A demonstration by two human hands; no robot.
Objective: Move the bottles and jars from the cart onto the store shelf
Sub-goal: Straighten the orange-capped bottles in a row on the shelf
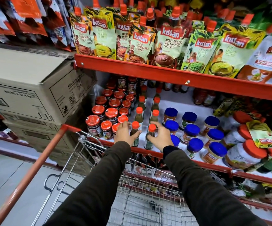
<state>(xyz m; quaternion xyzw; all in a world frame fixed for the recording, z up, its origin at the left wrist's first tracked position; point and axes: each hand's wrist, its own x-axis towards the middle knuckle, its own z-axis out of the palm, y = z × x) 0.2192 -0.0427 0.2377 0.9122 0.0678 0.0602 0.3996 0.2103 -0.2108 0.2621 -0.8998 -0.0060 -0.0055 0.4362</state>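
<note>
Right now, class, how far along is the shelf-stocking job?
Done: two rows of orange-capped dark sauce bottles stand on the white shelf. In hand: left hand and right hand each set a front bottle. Left: the wire cart looks nearly empty.

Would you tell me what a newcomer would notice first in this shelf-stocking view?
Probably the two hands at centre: the left hand and right hand each grip a small orange-capped bottle at the shelf's front edge. Above hangs a bright row of chutney pouches, and blue-lidded jars stand right of the hands.
</note>
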